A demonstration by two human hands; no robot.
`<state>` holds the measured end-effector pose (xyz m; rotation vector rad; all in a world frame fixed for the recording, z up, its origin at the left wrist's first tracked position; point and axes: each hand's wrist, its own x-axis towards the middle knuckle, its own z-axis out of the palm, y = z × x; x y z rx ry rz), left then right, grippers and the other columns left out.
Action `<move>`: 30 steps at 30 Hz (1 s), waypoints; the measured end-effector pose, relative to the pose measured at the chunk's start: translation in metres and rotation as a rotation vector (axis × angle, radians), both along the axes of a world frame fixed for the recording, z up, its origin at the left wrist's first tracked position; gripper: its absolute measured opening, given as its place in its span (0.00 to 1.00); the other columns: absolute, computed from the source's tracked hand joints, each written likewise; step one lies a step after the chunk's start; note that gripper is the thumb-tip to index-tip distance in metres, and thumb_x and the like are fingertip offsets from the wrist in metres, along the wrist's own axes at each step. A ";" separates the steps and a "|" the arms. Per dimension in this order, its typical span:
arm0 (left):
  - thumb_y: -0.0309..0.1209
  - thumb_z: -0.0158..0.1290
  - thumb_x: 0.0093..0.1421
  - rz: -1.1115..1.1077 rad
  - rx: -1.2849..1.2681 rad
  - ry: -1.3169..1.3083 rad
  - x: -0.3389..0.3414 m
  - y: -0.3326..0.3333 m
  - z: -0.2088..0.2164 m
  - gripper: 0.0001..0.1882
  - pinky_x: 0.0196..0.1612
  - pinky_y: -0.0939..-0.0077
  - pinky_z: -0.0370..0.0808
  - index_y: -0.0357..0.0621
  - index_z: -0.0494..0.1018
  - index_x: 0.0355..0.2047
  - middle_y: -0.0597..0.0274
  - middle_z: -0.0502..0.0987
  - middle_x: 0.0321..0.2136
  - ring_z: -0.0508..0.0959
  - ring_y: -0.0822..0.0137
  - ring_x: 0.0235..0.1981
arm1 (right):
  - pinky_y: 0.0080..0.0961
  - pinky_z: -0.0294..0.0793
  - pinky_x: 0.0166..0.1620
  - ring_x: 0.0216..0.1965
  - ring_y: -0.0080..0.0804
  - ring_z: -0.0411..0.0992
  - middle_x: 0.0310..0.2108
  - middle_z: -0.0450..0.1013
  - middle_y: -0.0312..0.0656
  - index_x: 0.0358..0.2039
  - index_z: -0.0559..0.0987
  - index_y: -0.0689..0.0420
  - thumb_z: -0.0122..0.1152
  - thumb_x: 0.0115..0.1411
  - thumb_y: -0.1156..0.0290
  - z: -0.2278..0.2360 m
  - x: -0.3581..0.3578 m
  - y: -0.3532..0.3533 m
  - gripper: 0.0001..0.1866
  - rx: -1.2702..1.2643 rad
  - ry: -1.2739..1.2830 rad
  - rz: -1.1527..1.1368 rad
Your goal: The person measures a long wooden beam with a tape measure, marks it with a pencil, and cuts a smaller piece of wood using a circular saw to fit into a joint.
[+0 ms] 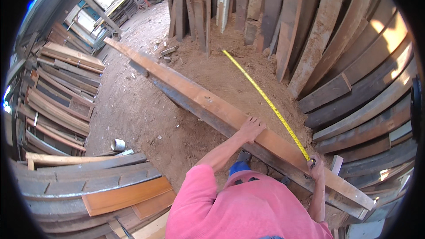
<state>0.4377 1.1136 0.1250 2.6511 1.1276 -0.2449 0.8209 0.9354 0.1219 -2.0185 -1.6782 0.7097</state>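
Note:
A long reddish-brown wooden plank (pixel 199 93) runs slantwise across the view in front of me, lying on a darker beam (pixel 177 99). My left hand (pixel 252 129) is on the plank near its middle, fingers curled over the far edge. Toward the plank's near right end, my right hand (pixel 316 167) is closed round a tape measure (pixel 311 163), whose case is mostly hidden by the fingers. Its yellow blade (pixel 270 104) is drawn out and reaches away to the upper left, past the plank, with its free end above the sandy ground.
Upright boards (pixel 292 26) lean closely along the far and right sides. Stacked frames and planks (pixel 62 102) fill the left. At the lower left, an orange-brown board (pixel 124 194) lies on timber near a white cup-shaped container (pixel 118 144). Sawdust-covered ground (pixel 133 115) lies between.

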 end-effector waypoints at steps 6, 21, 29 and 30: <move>0.27 0.65 0.37 0.035 0.057 -0.195 -0.021 -0.033 0.008 0.35 0.58 0.51 0.61 0.45 0.70 0.50 0.50 0.71 0.48 0.68 0.49 0.55 | 0.37 0.74 0.41 0.35 0.50 0.76 0.33 0.76 0.55 0.37 0.78 0.62 0.55 0.56 0.71 0.039 -0.029 -0.022 0.11 -0.090 0.121 -0.089; 0.32 0.48 0.58 0.068 0.252 -0.297 -0.040 -0.080 -0.022 0.22 0.60 0.50 0.62 0.49 0.70 0.55 0.52 0.70 0.54 0.69 0.49 0.57 | 0.37 0.74 0.52 0.46 0.53 0.77 0.43 0.77 0.57 0.40 0.77 0.66 0.55 0.57 0.72 0.043 -0.038 -0.067 0.13 -0.155 0.253 -0.127; 0.34 0.47 0.59 0.062 0.256 -0.264 -0.043 -0.078 -0.020 0.21 0.60 0.49 0.63 0.53 0.70 0.54 0.53 0.72 0.53 0.70 0.50 0.56 | 0.36 0.75 0.49 0.45 0.53 0.77 0.42 0.76 0.57 0.40 0.76 0.65 0.55 0.58 0.71 0.048 -0.043 -0.064 0.13 -0.207 0.238 -0.150; 0.34 0.47 0.59 0.061 0.258 -0.255 -0.042 -0.076 -0.017 0.21 0.59 0.49 0.63 0.53 0.71 0.54 0.53 0.72 0.53 0.70 0.50 0.57 | 0.36 0.75 0.49 0.44 0.53 0.77 0.41 0.76 0.57 0.40 0.76 0.65 0.54 0.58 0.71 0.046 -0.045 -0.061 0.13 -0.196 0.243 -0.138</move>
